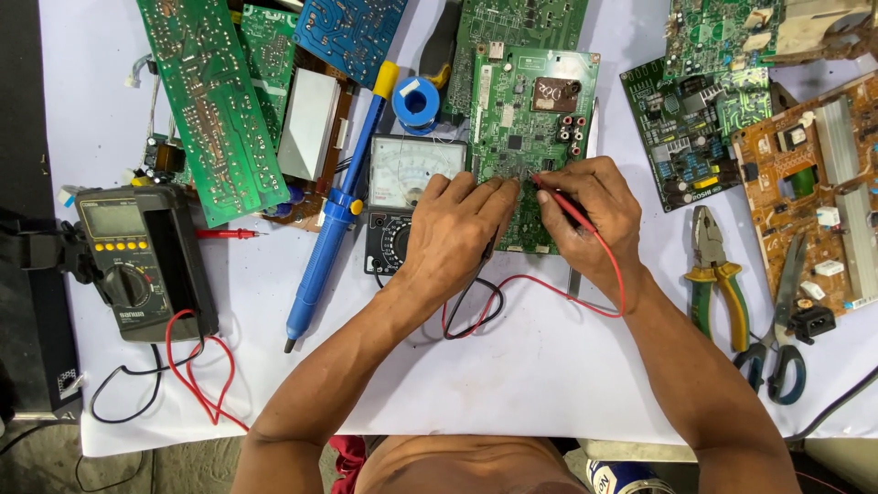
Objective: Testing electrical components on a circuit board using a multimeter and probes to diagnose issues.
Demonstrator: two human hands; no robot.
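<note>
The right hand (593, 212) is pinching a red probe (560, 201), its tip touching the green circuit board (530, 119) lying at the 12 o'clock side of the desk (512, 366). The left hand (457, 229) is resting on the same board with fingers pressed together; a black probe under it is mostly hidden. A meter with a needle dial (412, 169) is lying just at 9 o'clock of the left hand. Pliers (716, 274) are lying at 3 o'clock, well apart.
</note>
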